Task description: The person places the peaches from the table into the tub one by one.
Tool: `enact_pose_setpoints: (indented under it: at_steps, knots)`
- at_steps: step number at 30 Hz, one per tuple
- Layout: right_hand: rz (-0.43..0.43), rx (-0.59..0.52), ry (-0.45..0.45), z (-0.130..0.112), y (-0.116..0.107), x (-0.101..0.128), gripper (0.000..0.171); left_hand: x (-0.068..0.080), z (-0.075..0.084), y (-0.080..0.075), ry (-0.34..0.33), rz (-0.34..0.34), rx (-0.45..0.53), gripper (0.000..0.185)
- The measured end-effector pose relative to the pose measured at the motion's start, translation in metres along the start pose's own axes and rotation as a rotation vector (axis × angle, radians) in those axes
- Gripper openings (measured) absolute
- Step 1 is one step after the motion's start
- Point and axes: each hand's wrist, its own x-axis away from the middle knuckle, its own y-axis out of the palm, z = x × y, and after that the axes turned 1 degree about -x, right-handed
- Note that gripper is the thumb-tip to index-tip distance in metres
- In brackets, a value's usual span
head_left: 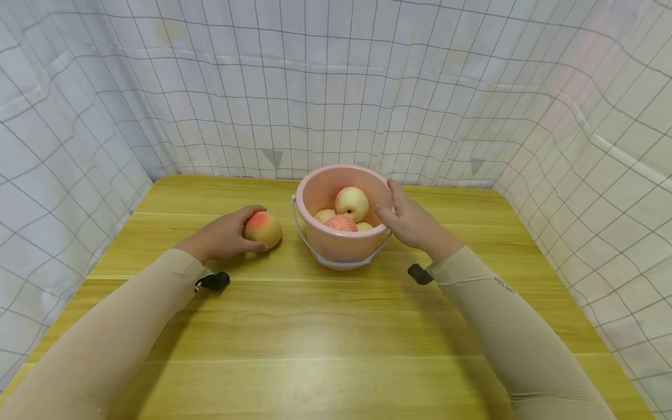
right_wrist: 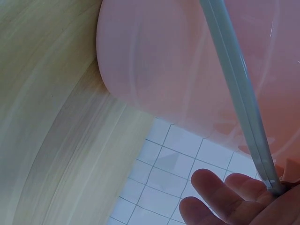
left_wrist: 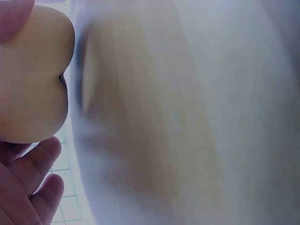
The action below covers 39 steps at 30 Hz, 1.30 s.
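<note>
My left hand (head_left: 231, 233) grips a yellow peach (head_left: 266, 230) with a red blush, to the left of the bucket. In the left wrist view the cleft of the peach (left_wrist: 33, 84) faces the camera, with fingertips (left_wrist: 47, 154) below it. A pink bucket (head_left: 338, 248) stands upright in the middle, its pale handle (head_left: 343, 265) hanging down in front. My right hand (head_left: 415, 224) holds the bucket's right rim, thumb over the edge and fingers outside. Inside lie several fruits, among them a pale yellow one (head_left: 352, 201) on top and a red speckled one (head_left: 341, 223).
The wooden table (head_left: 315, 344) carries the bucket towards its far edge. White curtains (head_left: 346, 87) with a grid pattern enclose the back and both sides. Black pieces (head_left: 420, 274) stick out from both sleeve cuffs.
</note>
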Motion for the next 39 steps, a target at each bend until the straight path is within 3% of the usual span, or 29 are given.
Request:
enact_pose_setpoints:
  at_steps: [20,39]
  knots:
    - [-0.006,-0.007,0.004,0.001,0.000,0.000,0.085,0.002,0.001,-0.007,0.033,0.034,0.016,0.094]
    - [0.005,-0.014,-0.012,0.003,0.001,-0.001,0.085,0.006,0.002,-0.017,0.022,0.060,0.008,0.094]
